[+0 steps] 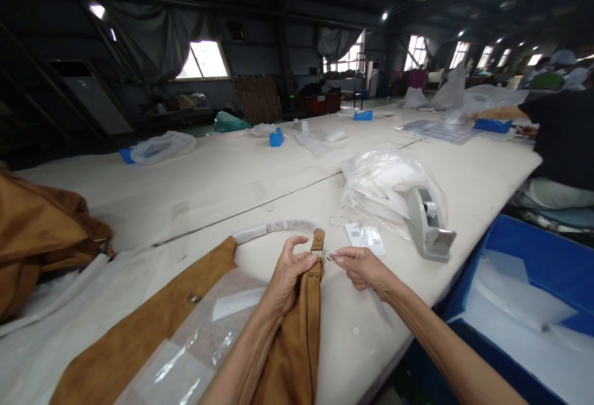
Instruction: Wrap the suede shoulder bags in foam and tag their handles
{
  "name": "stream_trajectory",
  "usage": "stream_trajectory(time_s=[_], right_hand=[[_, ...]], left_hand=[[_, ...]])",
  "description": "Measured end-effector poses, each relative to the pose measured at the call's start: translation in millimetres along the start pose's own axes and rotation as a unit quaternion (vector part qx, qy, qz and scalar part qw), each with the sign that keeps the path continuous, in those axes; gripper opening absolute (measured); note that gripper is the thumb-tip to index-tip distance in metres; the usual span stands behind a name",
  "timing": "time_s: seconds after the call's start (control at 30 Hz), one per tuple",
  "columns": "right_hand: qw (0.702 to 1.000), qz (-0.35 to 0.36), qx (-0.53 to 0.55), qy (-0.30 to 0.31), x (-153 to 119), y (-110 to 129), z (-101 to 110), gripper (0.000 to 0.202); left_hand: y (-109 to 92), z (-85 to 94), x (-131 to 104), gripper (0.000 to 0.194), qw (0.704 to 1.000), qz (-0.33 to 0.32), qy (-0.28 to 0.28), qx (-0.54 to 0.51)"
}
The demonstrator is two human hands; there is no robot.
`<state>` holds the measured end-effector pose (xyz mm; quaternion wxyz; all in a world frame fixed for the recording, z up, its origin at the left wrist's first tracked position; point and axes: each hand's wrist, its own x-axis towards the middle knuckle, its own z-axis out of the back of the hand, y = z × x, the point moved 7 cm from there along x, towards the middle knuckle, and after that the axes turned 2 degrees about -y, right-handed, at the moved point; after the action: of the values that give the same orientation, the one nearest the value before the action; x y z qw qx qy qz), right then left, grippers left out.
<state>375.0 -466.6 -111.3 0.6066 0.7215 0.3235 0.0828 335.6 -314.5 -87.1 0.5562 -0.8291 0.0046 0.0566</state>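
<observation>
A brown bag lies on the white table, with clear plastic over part of it. Its handle is wrapped in white material and curves behind my hands. My left hand is closed on the bag's strap tab, just beside the metal ring. To the right of that ring, my right hand pinches a thin, pale string or loop, too small to make out fully. A white tag in a clear packet rests on the table behind my right hand.
A grey tape dispenser stands beside a clear plastic bag of white pieces. Another brown bag is at the left. A blue bin with white sheets sits at the right, below a person in dark clothing.
</observation>
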Motion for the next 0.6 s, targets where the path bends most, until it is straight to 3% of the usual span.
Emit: stream_trajectory(time_s=[0.23,0.43,0.6], right_hand=[[0.999,-0.016,0.005,0.046,3,0,-12,0.049],[0.998,0.0,-0.025,0.053,6,7,-16,0.044],[0.994,0.036,-0.085,0.06,7,19,-22,0.036]], left_hand=[[4,2.5,2,0.062,0.999,0.038,-0.006,-0.036],[6,1.3,2,0.033,0.998,0.058,0.0,-0.025],[8,1.5,2,0.03,0.999,0.053,0.004,-0.008]])
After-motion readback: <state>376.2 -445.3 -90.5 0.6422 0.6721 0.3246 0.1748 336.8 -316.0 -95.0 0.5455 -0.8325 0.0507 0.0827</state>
